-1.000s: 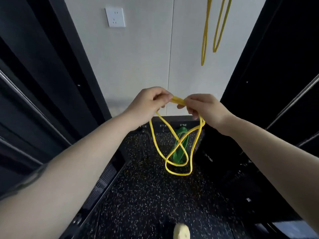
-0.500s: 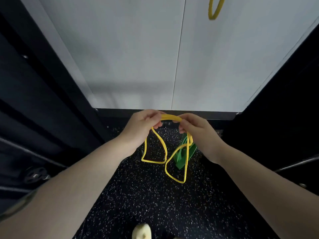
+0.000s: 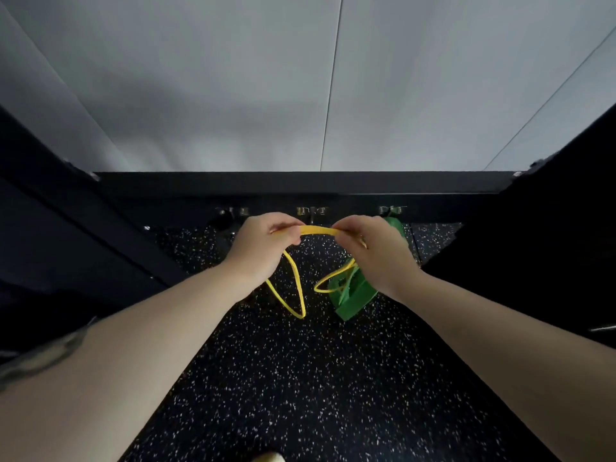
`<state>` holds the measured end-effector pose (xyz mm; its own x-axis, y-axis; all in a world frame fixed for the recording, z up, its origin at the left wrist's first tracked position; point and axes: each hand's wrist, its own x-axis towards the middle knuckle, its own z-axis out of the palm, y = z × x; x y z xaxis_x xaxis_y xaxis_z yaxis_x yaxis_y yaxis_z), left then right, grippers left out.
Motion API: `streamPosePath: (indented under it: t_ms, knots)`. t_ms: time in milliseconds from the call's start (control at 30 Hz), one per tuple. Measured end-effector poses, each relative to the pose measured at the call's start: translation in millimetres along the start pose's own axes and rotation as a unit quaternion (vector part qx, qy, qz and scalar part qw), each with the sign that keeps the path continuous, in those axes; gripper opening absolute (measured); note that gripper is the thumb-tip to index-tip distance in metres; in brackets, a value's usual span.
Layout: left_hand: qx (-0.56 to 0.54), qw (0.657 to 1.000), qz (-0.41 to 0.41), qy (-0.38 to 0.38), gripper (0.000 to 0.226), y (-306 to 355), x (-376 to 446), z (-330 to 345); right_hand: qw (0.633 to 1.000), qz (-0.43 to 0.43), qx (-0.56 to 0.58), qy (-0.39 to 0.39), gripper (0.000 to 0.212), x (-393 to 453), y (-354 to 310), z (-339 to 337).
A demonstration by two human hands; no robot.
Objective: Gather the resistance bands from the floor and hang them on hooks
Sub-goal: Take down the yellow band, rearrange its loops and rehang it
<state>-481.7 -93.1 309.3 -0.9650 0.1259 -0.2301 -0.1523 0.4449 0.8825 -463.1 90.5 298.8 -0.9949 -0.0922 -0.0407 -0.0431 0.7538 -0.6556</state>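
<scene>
Black rubber floor flecked with white (image 3: 300,378) below a pale grey panelled wall (image 3: 233,78), my left hand (image 3: 263,241) and my right hand (image 3: 373,251) each pinching the thin yellow resistance band (image 3: 318,230) stretched between them, its loops dangling, wide green resistance band (image 3: 355,296) hanging behind my right wrist.

Yellow band (image 3: 319,230): thin, rubbery-looking strip with a smooth, slightly satin surface, held taut between two hands.
Green band (image 3: 355,299): wider, flat strip of a similar rubber-like material; matt and smooth.
Floor (image 3: 310,388): black, matt, granular covering flecked with pale specks; looks like rubber matting.
Wall (image 3: 233,81): pale grey panels, smooth and matt, meeting at thin straight seams.
Black rail (image 3: 300,186): dark, smooth bar with a dull finish along the foot of the wall.
Hooks (image 3: 311,211): small fittings with a metallic glint; detail blurred.
</scene>
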Motion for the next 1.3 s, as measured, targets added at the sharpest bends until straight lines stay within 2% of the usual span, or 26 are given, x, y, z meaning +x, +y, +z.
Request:
streamPosePath:
  t_ms: [100,233,333,500,633,800,967,1067,1133,1200,1300]
  knots:
    - [0.05,0.999,0.006,0.01,0.018,-24.0,23.6,16.1,0.999,0.028,-0.041,-0.003,0.023,16.9,23.7,20.5]
    - [0.08,0.989,0.002,0.124,0.021,-38.8,48.5,39.4,0.994,0.105,-0.015,0.04,0.022,44.3,32.8,41.0]
    - [0.058,0.978,-0.048,0.194,0.024,-53.0,60.0,51.8,0.988,0.14,0.006,0.066,0.023,57.1,26.5,55.9]
    - [-0.012,0.969,-0.092,0.228,0.023,-68.6,72.6,69.3,0.966,0.226,0.064,0.11,0.019,67.3,30.7,74.2]
    - [-0.009,0.973,-0.101,0.206,0.024,-75.8,78.0,73.6,0.953,0.259,0.108,0.114,0.018,67.5,38.5,84.5]
    - [0.031,0.983,-0.118,0.136,0.026,-84.0,76.6,72.7,0.959,0.259,0.099,0.065,0.021,63.7,39.6,87.8]
    - [0.078,0.984,-0.036,0.155,0.026,-73.9,70.6,71.4,0.961,0.23,0.111,0.106,0.021,62.8,38.8,80.5]
    - [0.107,0.982,-0.002,0.157,0.025,-69.6,74.1,69.7,0.974,0.225,0.033,0.021,0.035,63.2,45.8,87.8]
    - [0.122,0.982,0.0,0.146,0.022,-68.2,75.9,68.8,0.969,0.244,0.026,-0.02,0.033,64.6,51.7,92.0]
    - [0.126,0.984,-0.008,0.128,0.02,-69.6,76.7,67.4,0.965,0.258,0.052,-0.008,0.024,65.3,54.9,90.1]
    - [0.115,0.986,-0.025,0.12,0.018,-78.8,77.5,64.3,0.968,0.234,0.068,0.053,0.025,63.8,56.3,85.7]
